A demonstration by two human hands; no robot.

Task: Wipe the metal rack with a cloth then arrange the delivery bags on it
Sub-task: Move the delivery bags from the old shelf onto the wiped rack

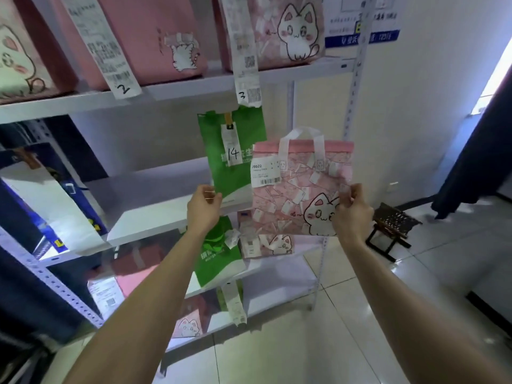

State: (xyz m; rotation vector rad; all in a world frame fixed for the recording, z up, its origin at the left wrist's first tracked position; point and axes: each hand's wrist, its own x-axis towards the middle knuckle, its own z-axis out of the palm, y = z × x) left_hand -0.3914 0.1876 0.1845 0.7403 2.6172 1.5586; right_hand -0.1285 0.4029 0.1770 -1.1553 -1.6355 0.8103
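The right hand (350, 210) pinches the right edge of a pink cat-print bag (299, 189), held upright with its handles up, in front of the metal rack (171, 90). Just to its left, the left hand (203, 206) pinches the lower edge of an upright green bag (232, 156) tagged 14. A second green bag (219, 250) stands one shelf lower. Three pink bags (155, 37) line the top shelf.

The pink cat bag (302, 187) hides the green bag (230, 151) along its right edge; print on the receipts (105, 48) blurs unreadable; upper left, a cat-print bag (13, 59) is cut off.
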